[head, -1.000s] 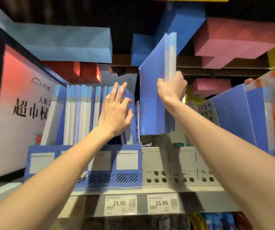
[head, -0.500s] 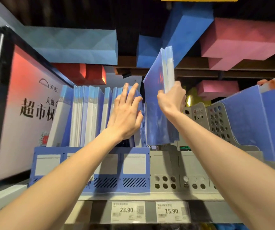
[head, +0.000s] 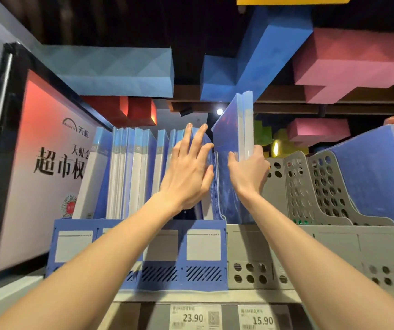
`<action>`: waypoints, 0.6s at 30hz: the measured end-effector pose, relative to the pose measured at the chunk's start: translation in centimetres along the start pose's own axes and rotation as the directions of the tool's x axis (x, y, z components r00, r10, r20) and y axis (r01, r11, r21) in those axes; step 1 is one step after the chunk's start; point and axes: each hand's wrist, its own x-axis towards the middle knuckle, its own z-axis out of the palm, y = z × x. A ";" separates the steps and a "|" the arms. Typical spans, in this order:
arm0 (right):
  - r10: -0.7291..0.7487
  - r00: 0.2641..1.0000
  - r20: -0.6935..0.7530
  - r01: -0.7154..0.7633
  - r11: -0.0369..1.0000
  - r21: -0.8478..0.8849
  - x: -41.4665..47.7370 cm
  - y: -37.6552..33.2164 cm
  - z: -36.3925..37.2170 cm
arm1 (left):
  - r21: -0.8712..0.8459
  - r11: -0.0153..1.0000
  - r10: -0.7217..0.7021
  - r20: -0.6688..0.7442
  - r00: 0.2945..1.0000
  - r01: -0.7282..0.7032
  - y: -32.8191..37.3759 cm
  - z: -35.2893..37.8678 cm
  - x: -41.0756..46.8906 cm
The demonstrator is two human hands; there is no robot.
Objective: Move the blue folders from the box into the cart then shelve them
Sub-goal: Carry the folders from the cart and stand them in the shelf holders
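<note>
Left of the spread fingers (head: 192, 139), a row of blue folders (head: 129, 172) stands upright in a blue file rack (head: 139, 256), spines outward, leaning slightly left; beyond them, a red-and-white sign (head: 46, 167) with Chinese characters; left hand (head: 187, 173) flat and wide, palm pressed against the rightmost folders of the row, holding nothing; just right of its fingertips, a narrow gap; right hand (head: 249, 171) clamped on the lower spine edge of one blue folder (head: 235, 148), thumb on the near cover, folder tilted, its top well above the row, its bottom at the rack's right end; right of that hand, empty grey perforated file racks (head: 310, 201); below the hands, shelf price tags (head: 222, 316) reading 23.90 and 15.90.
</note>
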 end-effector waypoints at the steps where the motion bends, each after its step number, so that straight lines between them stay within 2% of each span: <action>1: 0.010 1.000 0.012 -0.010 1.000 0.012 -0.3 0.0 -0.2 | 0.002 1.000 0.001 0.001 1.000 -0.001 0.0 0.0 0.0; 4: 0.028 0.995 0.096 -0.034 0.997 0.065 -1.4 0.5 -0.6 | -0.001 1.000 -0.001 0.001 1.000 0.001 -0.1 0.0 0.0; 8: 0.017 0.961 0.275 -0.053 0.991 0.123 -2.2 1.5 -1.7 | -0.034 0.999 0.003 -0.011 1.000 -0.003 -0.3 0.2 -0.1; 13: 0.038 0.816 0.576 -0.026 0.999 -0.029 -2.2 2.5 -3.3 | -0.156 0.988 -0.017 -0.008 1.000 0.015 -0.7 -0.1 -0.4; 18: 0.031 0.759 0.650 0.039 0.995 -0.093 -2.8 3.2 -4.7 | -0.209 0.978 -0.009 0.013 1.000 0.012 -0.7 -0.5 -0.9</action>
